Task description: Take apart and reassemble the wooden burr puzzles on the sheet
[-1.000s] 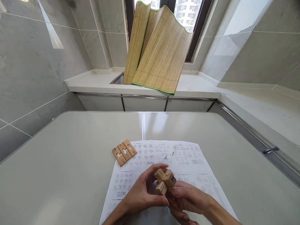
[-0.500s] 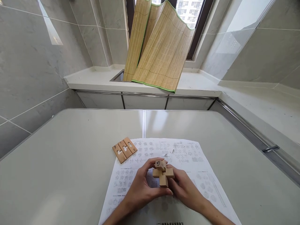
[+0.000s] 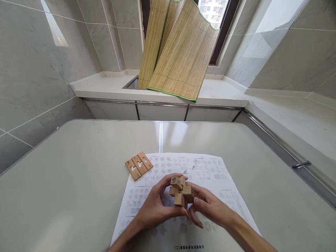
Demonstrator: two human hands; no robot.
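A wooden burr puzzle (image 3: 181, 191) of crossed, interlocking blocks is held up between both hands, above a printed sheet. A dark mark shows on its top block. My left hand (image 3: 157, 203) grips it from the left, fingers over the top and thumb beneath. On the right side, my right hand (image 3: 210, 206) holds the end of a block between thumb and fingers, with other fingers curled below. Under the hands lies the white instruction sheet (image 3: 141, 206), printed with rows of small diagrams. Parts of the puzzle are hidden by the fingers.
Several flat wooden pieces (image 3: 139, 166) with cut-outs and marks lie side by side at the sheet's upper left corner. The pale table (image 3: 78, 182) has a seam down its middle. Beyond it, a bamboo mat (image 3: 181, 59) leans on a ledge (image 3: 223, 92) by the window.
The puzzle has turned slightly in the hands, showing more of its right side. My right hand's lower fingers have moved down and away from it. The view has shifted a little.
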